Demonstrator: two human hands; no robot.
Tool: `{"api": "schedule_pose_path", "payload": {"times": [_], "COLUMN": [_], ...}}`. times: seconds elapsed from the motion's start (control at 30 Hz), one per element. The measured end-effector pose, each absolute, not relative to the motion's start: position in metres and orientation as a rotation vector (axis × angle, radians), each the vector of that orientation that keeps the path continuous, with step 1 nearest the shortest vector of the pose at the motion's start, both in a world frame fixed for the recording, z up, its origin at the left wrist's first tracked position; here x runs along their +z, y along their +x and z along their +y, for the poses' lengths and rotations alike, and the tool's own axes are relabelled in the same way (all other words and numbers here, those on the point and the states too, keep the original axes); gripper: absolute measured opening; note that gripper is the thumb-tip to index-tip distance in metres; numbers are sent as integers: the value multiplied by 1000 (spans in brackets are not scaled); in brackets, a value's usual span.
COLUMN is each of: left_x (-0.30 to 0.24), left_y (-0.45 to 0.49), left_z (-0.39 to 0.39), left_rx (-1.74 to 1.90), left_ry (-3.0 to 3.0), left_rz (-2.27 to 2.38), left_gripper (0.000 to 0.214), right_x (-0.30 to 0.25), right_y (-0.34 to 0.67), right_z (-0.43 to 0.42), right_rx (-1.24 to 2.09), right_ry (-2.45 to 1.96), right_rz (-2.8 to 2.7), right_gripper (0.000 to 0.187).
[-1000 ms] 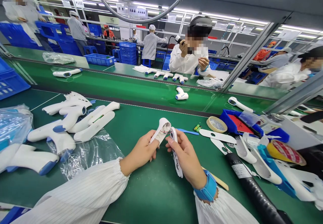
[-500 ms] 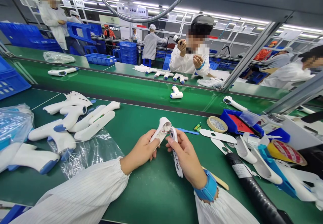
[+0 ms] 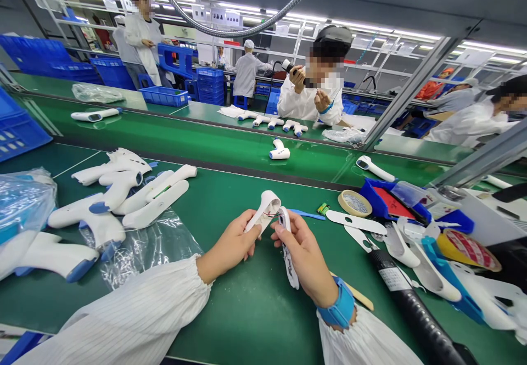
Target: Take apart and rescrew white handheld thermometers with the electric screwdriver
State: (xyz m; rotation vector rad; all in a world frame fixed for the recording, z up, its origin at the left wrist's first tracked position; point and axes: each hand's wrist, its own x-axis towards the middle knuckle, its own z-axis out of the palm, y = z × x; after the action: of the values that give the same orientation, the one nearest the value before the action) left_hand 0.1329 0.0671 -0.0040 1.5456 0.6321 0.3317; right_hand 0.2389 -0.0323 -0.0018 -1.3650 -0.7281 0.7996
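My left hand point(image 3: 234, 240) is closed around a white thermometer housing point(image 3: 263, 211), its hollow head end facing up and right. In my right hand point(image 3: 303, 248) is a narrow white thermometer cover point(image 3: 291, 266), held upright between thumb and fingers, with a small dark window near its top. Thin red and dark wires point(image 3: 272, 213) run between the two parts, which are apart but close together. A blue band circles my right wrist. Behind that hand lie a blue stick point(image 3: 307, 214) and a small green circuit board or battery point(image 3: 323, 208); I cannot tell which.
White-and-blue thermometer guns point(image 3: 101, 222) lie at left beside a clear plastic bag point(image 3: 154, 250). At right are a black-handled tool point(image 3: 411, 304), a tape roll point(image 3: 354, 203), a blue bin point(image 3: 373, 189) and loose shells point(image 3: 436, 269). Beyond runs a green conveyor point(image 3: 197, 140), with co-workers behind it.
My hands and the two wired parts stay nearly still. Thermometers on the conveyor have shifted left. A standing co-worker in the background has moved right with a blue stool.
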Motion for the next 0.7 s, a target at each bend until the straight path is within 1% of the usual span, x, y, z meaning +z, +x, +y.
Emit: {"api": "schedule_pose_path", "payload": {"times": [0.3,0.43,0.57,0.63,0.7], "left_x": [-4,-11,-14,-11,-7], "left_y": [134,135,136,135,133], "left_z": [64,65,68,68,67], "left_rx": [350,367,495,532,471], "left_ry": [1464,1441,1431,1268,1056], "left_rz": [665,643,564,534,511], "left_gripper": [14,15,23,24,26], "right_x": [-3,-3,0,3,6], "right_y": [239,241,233,224,216], "right_z": [-32,-32,-35,-40,-45], "right_rx": [802,820,857,873,865], "right_ry": [-1367,-1355,-1227,-1105,-1021], "right_rz": [-723,-726,-812,-972,-1189], "right_gripper": [33,36,45,54,66]}}
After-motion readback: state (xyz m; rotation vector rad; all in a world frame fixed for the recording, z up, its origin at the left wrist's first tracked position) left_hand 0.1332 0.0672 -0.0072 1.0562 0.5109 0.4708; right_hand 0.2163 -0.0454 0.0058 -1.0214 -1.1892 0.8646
